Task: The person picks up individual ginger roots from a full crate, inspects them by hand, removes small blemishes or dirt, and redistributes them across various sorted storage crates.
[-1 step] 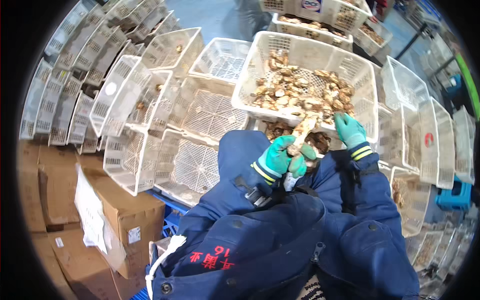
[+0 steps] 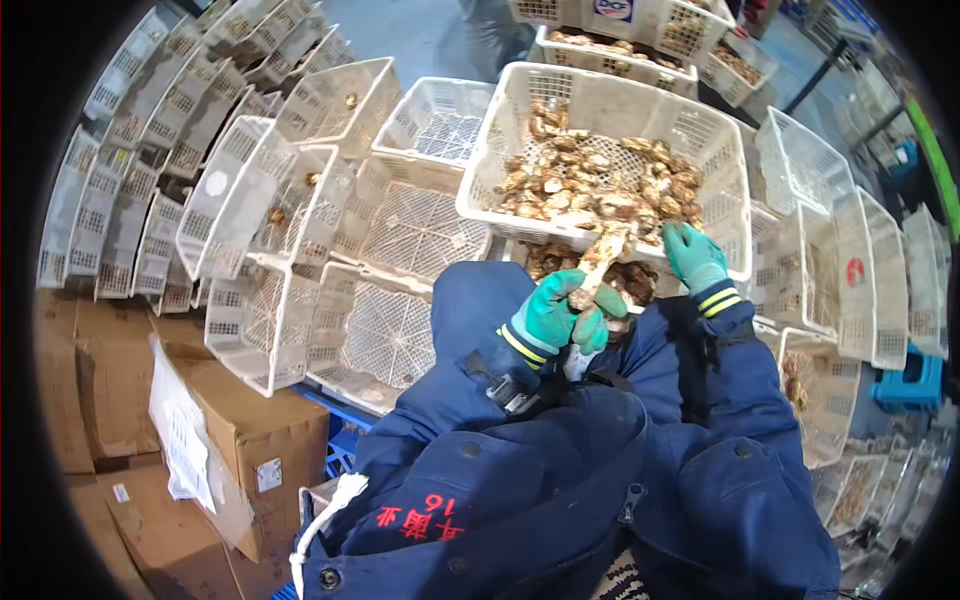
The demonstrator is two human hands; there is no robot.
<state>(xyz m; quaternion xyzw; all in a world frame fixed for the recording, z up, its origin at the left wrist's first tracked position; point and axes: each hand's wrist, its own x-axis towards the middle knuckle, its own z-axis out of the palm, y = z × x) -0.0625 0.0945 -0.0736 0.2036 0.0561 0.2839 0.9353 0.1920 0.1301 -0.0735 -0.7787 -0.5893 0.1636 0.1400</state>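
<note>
In green gloves, my left hand grips a long, pale, brown-stained mushroom held upright at the front of a white plastic crate of mushrooms. My right hand is at that crate's front right rim, fingers curled among the mushrooms; what they hold, if anything, is hidden. Darker mushrooms lie in a crate underneath. A small pale object shows below my left hand, too unclear to name.
Empty white crates stand to my left, with tilted stacks beyond. More crates and a blue plastic item are at right. Cardboard boxes fill the lower left. Someone's dark-clad legs are beyond the crates.
The view has shifted very slightly, so the big crate sits a little further left. Both hands keep the same pose, my left still gripping the long mushroom.
</note>
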